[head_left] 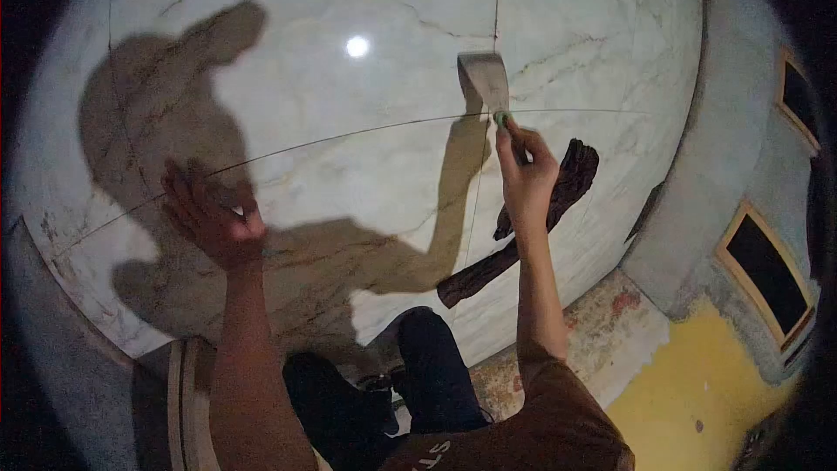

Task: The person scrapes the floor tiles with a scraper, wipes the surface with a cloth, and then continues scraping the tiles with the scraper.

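Note:
My right hand (527, 170) is closed around the handle of a scraper (485, 78), whose wide metal blade points away from me over the marble-patterned tiles (349, 157), close to where joint lines meet. My left hand (209, 214) rests on the tiles at the left, fingers spread, holding nothing. A dark, rough, bark-like piece (571, 183) lies beside and partly behind my right hand and wrist. Its lower part reaches down to the left under my forearm.
A strong shadow covers the left and middle tiles. Dark-trousered legs (432, 358) are at the bottom. Along the right stands a grey wall (697, 183) with a dark framed opening (767, 270), above a yellow patch (697, 375).

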